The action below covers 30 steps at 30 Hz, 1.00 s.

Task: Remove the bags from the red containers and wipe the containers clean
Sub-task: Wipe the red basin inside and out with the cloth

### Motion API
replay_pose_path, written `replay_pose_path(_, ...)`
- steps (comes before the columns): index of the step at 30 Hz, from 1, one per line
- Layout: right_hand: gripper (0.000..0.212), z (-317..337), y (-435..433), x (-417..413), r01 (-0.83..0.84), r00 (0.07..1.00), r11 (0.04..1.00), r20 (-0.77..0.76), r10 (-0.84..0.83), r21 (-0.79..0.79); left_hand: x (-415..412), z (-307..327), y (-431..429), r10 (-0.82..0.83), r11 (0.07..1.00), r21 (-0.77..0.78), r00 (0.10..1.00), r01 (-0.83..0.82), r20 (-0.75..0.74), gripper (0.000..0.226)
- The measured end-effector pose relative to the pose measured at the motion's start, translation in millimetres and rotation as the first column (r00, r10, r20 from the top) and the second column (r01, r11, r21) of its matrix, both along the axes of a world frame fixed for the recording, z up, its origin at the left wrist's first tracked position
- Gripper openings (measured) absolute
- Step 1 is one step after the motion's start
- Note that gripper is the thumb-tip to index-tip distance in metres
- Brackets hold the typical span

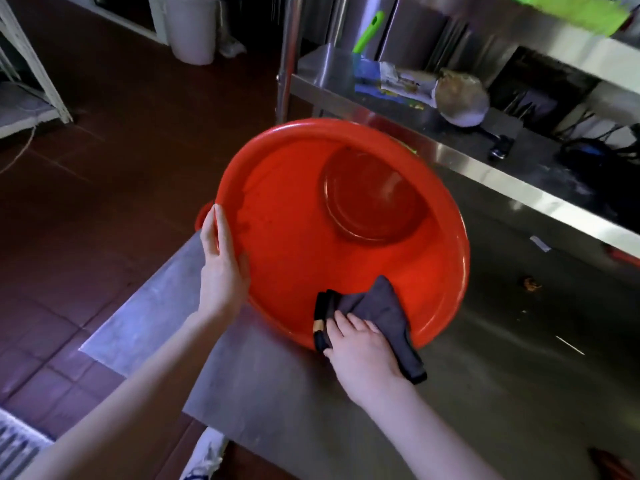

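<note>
A dark reddish-brown tiled floor (104, 202) fills the left side of the view. A stainless steel table (485, 393) takes up the lower right, with a raised steel shelf (467, 157) running along its far edge.

Above the table's near left part is a large round red container (294, 244). It is tipped up so that its open inside faces the viewer, and no bag is in it. Its lower rim sits low over the tabletop, but it is hard to tell whether the rim touches the steel.

The left hand (221, 268) grasps the container's left rim, with the thumb inside the rim and the fingers along the outside. The right hand (360, 348) clutches a dark grey cloth (377, 310), fingers curled into it. It holds the cloth against the inside wall at the container's near edge, and part of the cloth hangs over the rim.

On the floor at the far top left stands a white bucket (192, 29). On the shelf lie a round metal pan or ladle (460, 98), blurred, and a tool with a bright green handle (369, 31).
</note>
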State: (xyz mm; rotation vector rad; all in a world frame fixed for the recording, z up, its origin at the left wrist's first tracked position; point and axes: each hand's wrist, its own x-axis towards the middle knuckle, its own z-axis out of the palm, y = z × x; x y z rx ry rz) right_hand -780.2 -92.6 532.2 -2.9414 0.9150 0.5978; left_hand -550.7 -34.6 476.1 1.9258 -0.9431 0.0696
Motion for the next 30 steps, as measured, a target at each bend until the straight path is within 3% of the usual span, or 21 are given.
replay_pose_path(5,0.054,-25,2,3,0.026,0.997,0.998,-0.077,-0.022,0.049,-7,-40,1,0.049,0.999,-0.013,0.993,-0.05,-0.105,0.107)
replay_pose_path(10,0.051,-35,-5,9,0.037,0.999,0.998,0.009,-0.038,0.054,3,-56,-4,0.034,0.999,-0.015,0.991,-0.036,-0.129,0.104)
replay_pose_path(15,0.049,-51,-5,57,0.109,0.987,0.958,0.083,-0.135,0.266,10,-69,-7,0.015,0.999,-0.037,0.981,-0.022,-0.196,0.1)
replay_pose_path(18,0.045,-57,-15,91,0.189,0.94,0.905,0.195,-0.279,0.382,17,-75,-8,0.002,0.999,-0.049,0.963,-0.015,-0.269,0.1)
replay_pose_path(20,0.044,-59,-25,104,0.281,0.897,0.903,0.244,-0.367,0.325,19,-78,-8,-0.015,0.999,-0.048,0.956,0.001,-0.293,0.103)
replay_pose_path(24,0.049,-63,-41,110,0.457,0.886,0.889,0.078,-0.456,0.003,18,-82,-15,0.031,0.996,0.091,0.964,-0.007,-0.264,0.11)
replay_pose_path(26,0.05,-64,-49,111,0.486,0.872,0.873,0.045,-0.487,0.035,12,-81,-25,0.072,0.983,0.18,0.982,-0.04,-0.173,0.108)
replay_pose_path(30,0.05,-71,-54,113,0.382,0.899,0.894,0.131,-0.418,0.233,9,-81,-36,0.081,0.968,0.245,0.988,-0.047,-0.131,0.105)
